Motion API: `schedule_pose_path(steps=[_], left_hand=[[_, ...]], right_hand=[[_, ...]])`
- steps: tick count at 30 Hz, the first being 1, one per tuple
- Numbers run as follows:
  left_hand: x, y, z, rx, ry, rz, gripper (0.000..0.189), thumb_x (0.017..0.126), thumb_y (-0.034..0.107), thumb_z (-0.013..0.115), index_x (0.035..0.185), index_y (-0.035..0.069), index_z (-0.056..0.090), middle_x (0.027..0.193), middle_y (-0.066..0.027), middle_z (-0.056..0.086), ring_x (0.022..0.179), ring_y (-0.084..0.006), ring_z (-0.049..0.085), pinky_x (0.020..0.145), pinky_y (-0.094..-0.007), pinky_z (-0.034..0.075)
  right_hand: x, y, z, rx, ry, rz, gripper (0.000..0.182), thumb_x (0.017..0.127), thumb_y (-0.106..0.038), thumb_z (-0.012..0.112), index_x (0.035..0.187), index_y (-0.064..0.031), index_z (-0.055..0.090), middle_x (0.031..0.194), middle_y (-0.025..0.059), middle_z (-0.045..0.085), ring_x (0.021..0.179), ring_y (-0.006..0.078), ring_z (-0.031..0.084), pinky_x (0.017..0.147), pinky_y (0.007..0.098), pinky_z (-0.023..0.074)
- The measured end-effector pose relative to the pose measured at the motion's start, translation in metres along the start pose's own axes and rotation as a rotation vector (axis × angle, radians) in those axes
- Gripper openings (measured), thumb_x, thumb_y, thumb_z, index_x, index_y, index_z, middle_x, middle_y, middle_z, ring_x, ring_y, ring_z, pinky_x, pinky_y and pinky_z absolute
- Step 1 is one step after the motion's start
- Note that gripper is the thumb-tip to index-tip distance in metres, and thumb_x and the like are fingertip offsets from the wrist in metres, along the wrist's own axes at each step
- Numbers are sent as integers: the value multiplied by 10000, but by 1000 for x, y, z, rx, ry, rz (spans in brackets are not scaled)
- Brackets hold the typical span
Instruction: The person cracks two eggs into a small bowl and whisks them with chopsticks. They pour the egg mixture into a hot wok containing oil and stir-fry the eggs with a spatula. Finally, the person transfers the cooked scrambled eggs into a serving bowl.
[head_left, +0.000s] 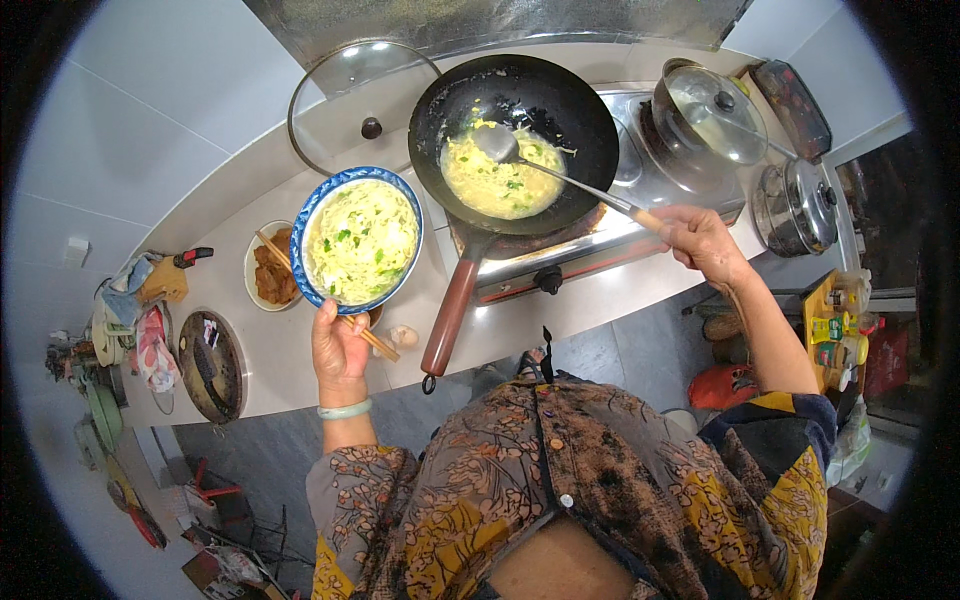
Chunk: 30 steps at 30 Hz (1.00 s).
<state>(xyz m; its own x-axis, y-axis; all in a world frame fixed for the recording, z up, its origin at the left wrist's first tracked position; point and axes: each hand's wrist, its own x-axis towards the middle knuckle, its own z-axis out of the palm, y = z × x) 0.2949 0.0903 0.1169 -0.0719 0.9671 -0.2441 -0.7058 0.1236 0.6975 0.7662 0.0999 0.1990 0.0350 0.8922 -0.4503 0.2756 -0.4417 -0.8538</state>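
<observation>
My left hand (341, 345) grips the near rim of a blue-and-white bowl (301, 238), along with a pair of wooden chopsticks (373, 339) running beneath it. Pale yellow egg drop soup (364, 240) with green bits fills the bowl. In my right hand (701, 244) is the wooden end of a metal ladle (581, 184). The ladle's head rests in the black wok (581, 135), where more of the egg soup (499, 191) lies. The wok sits on a gas stove (517, 270), its brown handle (452, 311) pointing towards me.
Behind the bowl a glass lid (330, 112) leans on the wall. A dish of brown food (271, 277) and eggshells (405, 335) lie nearby. Further left are a round chopping board (232, 375) and a knife block (165, 279). Lidded pots (709, 120) stand on the right.
</observation>
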Motion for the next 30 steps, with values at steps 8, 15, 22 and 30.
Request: schedule_pose_path(steps=[8,15,22,30], left_hand=[[1,0,-2,0,-18,7,317,842,188,652,1127,76,569,1112,-39,614,863,-130,561,541,-250,405],[0,2,-1,4,-9,2,340,830,190,665,1136,82,564,1133,-36,606,888,-125,558,537,-246,400],[-2,3,-1,9,-10,5,350,828,180,664,1148,83,561,1135,-45,607,900,-130,562,542,-243,404],[-5,3,-1,1,-14,-20,354,837,179,655,1160,76,553,1145,-45,602,915,-129,559,552,-245,411]], right_hand=[[-16,5,11,77,12,-2,303,887,-113,601,1163,11,591,753,42,605,524,34,422,447,178,306],[-31,13,-2,-419,248,-384,279,900,-98,588,1156,10,605,750,12,587,648,74,490,567,224,417],[-52,-1,8,-472,168,-293,290,891,-51,583,1176,-2,602,807,24,589,704,85,515,616,241,447],[-46,-3,19,-160,26,-2,330,874,-17,582,1203,4,587,800,9,583,716,66,511,641,225,449]])
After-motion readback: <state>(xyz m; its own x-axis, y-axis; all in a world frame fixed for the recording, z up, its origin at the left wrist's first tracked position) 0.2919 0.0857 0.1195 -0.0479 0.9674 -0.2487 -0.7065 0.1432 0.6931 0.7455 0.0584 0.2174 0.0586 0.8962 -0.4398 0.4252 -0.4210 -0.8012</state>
